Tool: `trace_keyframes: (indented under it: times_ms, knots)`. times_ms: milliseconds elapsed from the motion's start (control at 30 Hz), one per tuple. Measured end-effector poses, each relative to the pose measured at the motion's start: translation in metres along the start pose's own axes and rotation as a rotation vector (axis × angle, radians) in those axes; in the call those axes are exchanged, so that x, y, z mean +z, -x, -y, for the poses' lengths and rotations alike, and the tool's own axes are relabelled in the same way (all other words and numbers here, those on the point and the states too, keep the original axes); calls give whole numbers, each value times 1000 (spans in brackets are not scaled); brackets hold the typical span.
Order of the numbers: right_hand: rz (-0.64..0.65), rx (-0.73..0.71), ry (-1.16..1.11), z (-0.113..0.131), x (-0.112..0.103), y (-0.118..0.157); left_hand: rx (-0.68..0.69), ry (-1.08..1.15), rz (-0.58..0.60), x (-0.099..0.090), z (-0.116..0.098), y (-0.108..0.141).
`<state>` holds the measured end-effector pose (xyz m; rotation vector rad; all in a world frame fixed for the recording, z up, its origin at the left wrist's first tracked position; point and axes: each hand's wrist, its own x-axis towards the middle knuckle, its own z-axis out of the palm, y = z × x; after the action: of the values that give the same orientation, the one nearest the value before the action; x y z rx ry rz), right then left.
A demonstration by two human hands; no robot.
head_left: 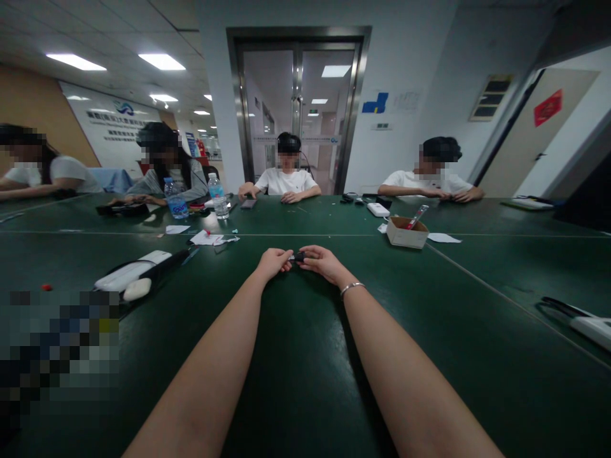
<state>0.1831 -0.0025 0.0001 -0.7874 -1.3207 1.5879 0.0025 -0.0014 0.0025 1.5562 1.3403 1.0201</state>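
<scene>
Over the green table (305, 356), my left hand (275, 262) and my right hand (325, 263) meet in front of me. Between their fingertips is a small dark object (299, 257), black with a lighter part at its left end. It is too small to tell its kind. The left thumb and fingers pinch the lighter end. Bent fingers of my right hand, which has a silver bracelet (352, 289) at its wrist, close on the black end. Parts of the object are hidden by the fingers.
Left lie a white device (133, 270) with black straps, a computer mouse-like white piece (137, 290) and paper scraps (207, 238). Two water bottles (218, 198) stand behind. A cardboard box (407, 233) sits at right. Several people with headgear sit around the table.
</scene>
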Motion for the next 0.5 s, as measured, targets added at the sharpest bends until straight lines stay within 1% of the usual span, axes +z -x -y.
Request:
trace_keyframes:
  times_ms: [300, 500]
  knots:
    - [-16, 24, -5, 2, 0, -1, 14, 70, 3, 0, 8, -5]
    - [-35, 23, -11, 4, 2, 0, 63, 156, 27, 0, 9, -4]
